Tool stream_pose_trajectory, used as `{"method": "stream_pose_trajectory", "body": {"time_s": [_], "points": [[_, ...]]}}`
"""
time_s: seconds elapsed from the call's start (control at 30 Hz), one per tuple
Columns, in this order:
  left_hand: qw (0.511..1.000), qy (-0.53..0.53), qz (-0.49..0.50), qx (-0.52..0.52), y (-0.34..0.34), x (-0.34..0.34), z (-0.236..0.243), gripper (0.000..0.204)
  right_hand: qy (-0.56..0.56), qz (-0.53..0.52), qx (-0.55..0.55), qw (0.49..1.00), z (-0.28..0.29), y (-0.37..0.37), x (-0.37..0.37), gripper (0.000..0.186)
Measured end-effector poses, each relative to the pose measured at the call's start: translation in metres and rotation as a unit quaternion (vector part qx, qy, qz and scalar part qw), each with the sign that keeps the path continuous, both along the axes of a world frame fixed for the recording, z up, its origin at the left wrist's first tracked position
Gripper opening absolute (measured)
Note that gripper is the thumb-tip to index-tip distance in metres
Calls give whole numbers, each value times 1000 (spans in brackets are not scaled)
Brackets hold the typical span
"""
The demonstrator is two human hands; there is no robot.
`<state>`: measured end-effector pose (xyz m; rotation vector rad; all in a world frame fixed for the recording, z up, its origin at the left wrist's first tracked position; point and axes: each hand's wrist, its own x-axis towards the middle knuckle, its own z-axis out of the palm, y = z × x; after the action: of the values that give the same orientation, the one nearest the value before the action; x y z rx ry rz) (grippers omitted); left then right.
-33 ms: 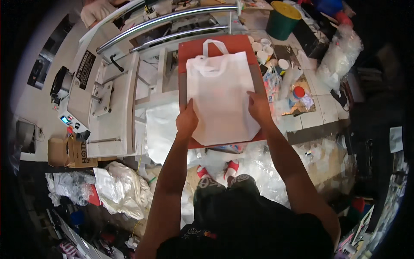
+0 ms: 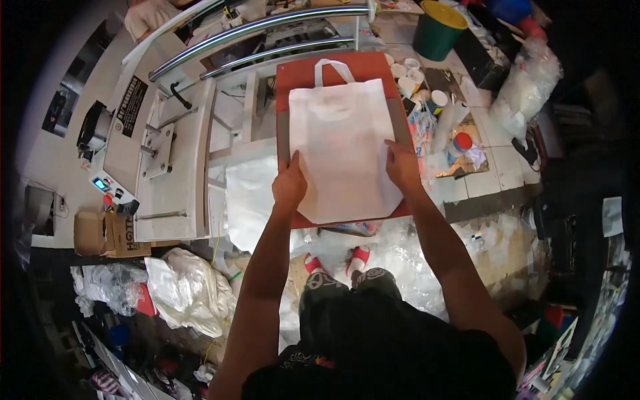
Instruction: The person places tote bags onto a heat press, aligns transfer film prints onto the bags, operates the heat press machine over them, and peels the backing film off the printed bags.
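A white carrier bag [image 2: 343, 160] lies flat on a reddish-brown board [image 2: 368, 67] with darker strips along its sides. One loop handle [image 2: 333, 65] stretches beyond the bag's far edge onto the board. At the bag's left edge, my left hand [image 2: 290, 185] is closed, its thumb pointing forward over the material. My right hand [image 2: 403, 168] grips the opposite edge, with fingers partly hidden. Between them the bag's front is spread fairly smooth, with slight wrinkles near the top.
On the left stands a pale machine [image 2: 180, 180] with a small lit display. Chrome rails [image 2: 260, 30] cross beyond the board. Tubs [image 2: 438, 100], a red-lidded jar [image 2: 460, 145] and a green bucket [image 2: 437, 37] stand to the right. Plastic bundles [image 2: 187, 293] lie at lower left.
A handle loop that drooped over the bag's upper front no longer shows there, and the top edge now lies straighter. Both hands stay at the sides.
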<state>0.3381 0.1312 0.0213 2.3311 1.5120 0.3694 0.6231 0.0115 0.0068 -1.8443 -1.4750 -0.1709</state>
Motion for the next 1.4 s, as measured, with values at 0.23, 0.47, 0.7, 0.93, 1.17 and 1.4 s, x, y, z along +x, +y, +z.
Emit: {"method": "stream_pose_trajectory", "body": {"time_s": [0.23, 0.47, 0.7, 0.93, 1.17, 1.4], "points": [[1000, 14, 7, 24, 2, 0, 5, 44, -39, -70, -69, 994, -4, 5, -1, 24], [997, 45, 35, 50, -4, -1, 14, 47, -23, -97, -116, 988, 16, 2, -10, 26], [981, 23, -135, 137, -17, 39, 6, 61, -91, 20, -128, 987, 13, 52, -29, 38], [986, 31, -125, 101, -16, 39, -3, 64, -146, 10, -118, 982, -15, 185, -11, 58], [989, 36, -123, 80, -12, 39, -4, 66, -10, -55, -169, 984, -2, 299, -5, 87], [989, 29, -123, 81, -8, 44, -1, 66, 15, 30, -90, 995, 9, 256, 3, 68]]}}
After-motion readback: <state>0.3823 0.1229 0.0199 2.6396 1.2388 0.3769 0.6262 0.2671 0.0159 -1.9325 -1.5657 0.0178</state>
